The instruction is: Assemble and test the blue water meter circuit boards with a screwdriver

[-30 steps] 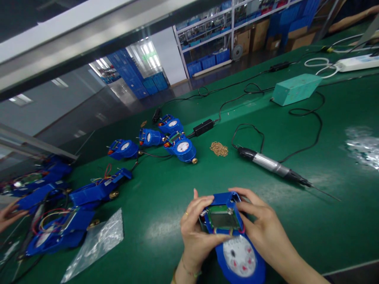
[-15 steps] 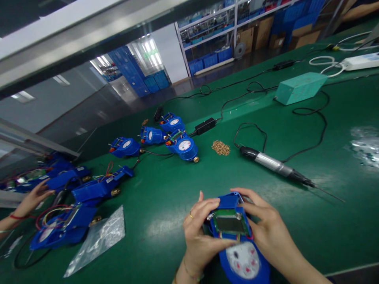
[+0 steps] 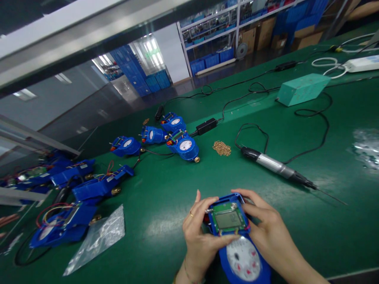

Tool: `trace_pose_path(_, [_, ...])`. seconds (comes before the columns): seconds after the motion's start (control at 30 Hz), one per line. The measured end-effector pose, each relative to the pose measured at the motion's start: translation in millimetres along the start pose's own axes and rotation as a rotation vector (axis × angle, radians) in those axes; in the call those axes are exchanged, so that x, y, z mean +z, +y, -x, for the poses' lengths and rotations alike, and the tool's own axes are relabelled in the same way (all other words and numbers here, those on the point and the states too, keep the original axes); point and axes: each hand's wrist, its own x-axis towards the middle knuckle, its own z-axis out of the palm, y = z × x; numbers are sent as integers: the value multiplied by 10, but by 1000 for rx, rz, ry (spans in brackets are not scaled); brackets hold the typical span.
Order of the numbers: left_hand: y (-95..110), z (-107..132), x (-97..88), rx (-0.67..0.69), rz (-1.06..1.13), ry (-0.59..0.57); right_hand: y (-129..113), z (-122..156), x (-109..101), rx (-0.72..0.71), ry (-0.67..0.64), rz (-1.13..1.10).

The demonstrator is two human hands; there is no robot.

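A blue water meter (image 3: pixel 219 263) with a round white dial (image 3: pixel 244 260) is held between my hands at the lower middle. Its upper housing contains a green circuit board with a grey display (image 3: pixel 228 220), on which faint digits show. My left hand (image 3: pixel 199 232) grips the left side, its thumb lying across the lower edge of the board. On the right, my right hand (image 3: pixel 266 225) wraps the housing, fingertips at the upper right corner. Beyond them lie a pile of small brass screws (image 3: pixel 222 148) and an electric screwdriver (image 3: pixel 276 165) with a long thin bit.
Several blue water meters (image 3: pixel 186 148) stand mid-table, and more with loose wires (image 3: pixel 68 225) lie left. A clear plastic bag (image 3: pixel 100 240) rests beside them. Rear right are a teal box (image 3: pixel 303 90) and black cables. Another person's fingers (image 3: pixel 8 220) show at the left edge.
The circuit board now lies flatter and further up in the housing, covering the blue area above it; digits are visible on the display. The other person's hand has drawn back left.
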Motion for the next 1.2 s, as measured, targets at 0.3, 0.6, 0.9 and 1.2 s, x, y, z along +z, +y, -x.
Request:
trace_pose_path(0.3, [103, -268, -51, -171, 100, -183, -23, -43, -28, 67, -71, -5])
trace_pose_path(0.6, [44, -178, 52, -269, 368, -174, -8, -68, -42, 124, -132, -108])
trace_pose_path(0.9, [128, -226, 0, -372, 330, -186, -38, -51, -16, 122, -83, -62])
trace_pose_path(1.2, [118, -194, 15, -434, 376, -160, 61, 153, -13, -10, 0, 117])
